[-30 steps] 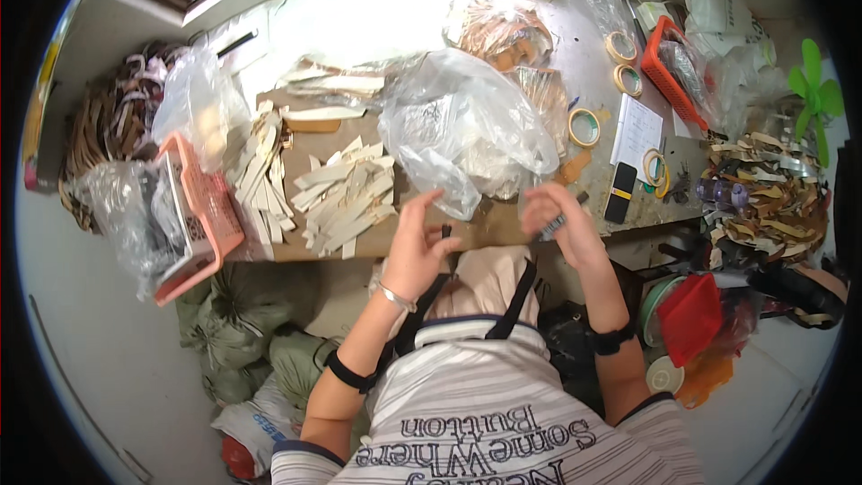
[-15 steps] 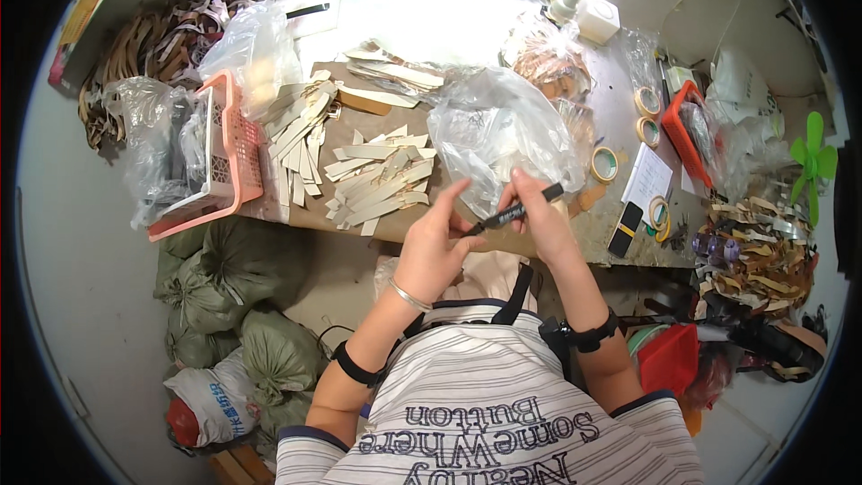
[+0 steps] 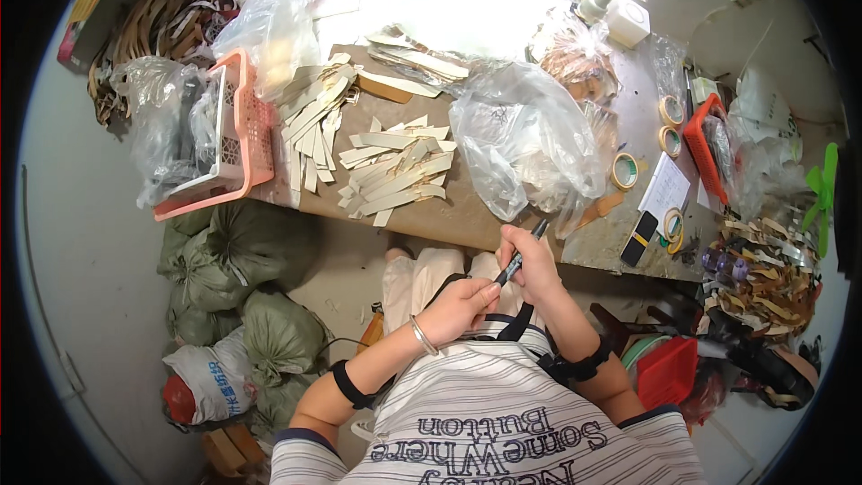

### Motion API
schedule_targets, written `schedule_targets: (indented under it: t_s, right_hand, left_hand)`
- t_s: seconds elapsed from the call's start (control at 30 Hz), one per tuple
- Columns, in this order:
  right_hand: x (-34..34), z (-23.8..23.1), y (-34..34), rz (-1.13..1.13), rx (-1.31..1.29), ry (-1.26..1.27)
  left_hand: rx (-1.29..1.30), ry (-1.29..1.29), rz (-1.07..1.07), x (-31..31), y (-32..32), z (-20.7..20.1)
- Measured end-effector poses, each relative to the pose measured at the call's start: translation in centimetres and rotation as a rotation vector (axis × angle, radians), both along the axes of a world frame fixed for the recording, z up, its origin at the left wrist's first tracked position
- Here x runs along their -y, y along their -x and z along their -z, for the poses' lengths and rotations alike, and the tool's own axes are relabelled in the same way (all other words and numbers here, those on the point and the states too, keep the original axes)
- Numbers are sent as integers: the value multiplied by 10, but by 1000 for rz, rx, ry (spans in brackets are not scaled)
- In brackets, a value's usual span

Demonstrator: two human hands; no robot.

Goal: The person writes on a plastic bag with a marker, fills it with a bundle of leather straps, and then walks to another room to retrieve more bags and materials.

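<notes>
Close to my body, below the table's front edge, I hold a black marker pen (image 3: pixel 512 267) slanted up to the right. My right hand (image 3: pixel 536 262) is closed round its barrel, with the far end sticking out above the fingers. My left hand (image 3: pixel 461 305) pinches the lower end, whose tip is hidden by the fingers. Just beyond my hands lies a crumpled clear plastic bag (image 3: pixel 525 148) with pale contents. Left of it, a loose pile of cream-coloured strips (image 3: pixel 400 171) rests on brown paper, beside another pile of strips (image 3: pixel 314 121).
A pink basket (image 3: pixel 256 139) holding plastic-wrapped things stands at the table's left. Tape rolls (image 3: pixel 624 171), a phone (image 3: pixel 638 239), a notepad (image 3: pixel 665 187) and a red basket (image 3: pixel 703 148) lie to the right. Green sacks (image 3: pixel 242 247) fill the floor at left; a green fan (image 3: pixel 822 198) is far right.
Both hands have come down from the table edge toward my body with the marker pen. My left fingers, spread before, are now closed on its lower end. The view has shifted slightly.
</notes>
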State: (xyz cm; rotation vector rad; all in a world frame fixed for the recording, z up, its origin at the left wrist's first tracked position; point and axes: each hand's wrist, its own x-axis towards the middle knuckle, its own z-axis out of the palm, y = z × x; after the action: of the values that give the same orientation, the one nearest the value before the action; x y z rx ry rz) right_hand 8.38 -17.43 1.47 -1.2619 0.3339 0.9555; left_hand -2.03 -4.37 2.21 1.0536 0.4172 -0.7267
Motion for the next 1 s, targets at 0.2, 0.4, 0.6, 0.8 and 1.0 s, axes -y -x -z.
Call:
schedule_targets:
  t_s: [0.2, 0.4, 0.6, 0.8, 1.0]
  right_hand:
    - [-7, 37, -2, -142, -136, 60]
    - [-16, 169, -18, -957, 307, 642]
    - [-12, 217, -37, -703, 636, 941]
    - [-34, 157, -15, -472, 16, 466]
    - [-97, 195, 34, -73, -194, 225]
  left_hand:
    - [-159, 147, -37, -10, -13, 30]
    - [400, -1145, 433, -64, 4, 147]
    - [518, -1468, 162, -122, -44, 182]
    - [530, -1560, 330, -144, -65, 226]
    - [608, -1494, 194, -136, -61, 240]
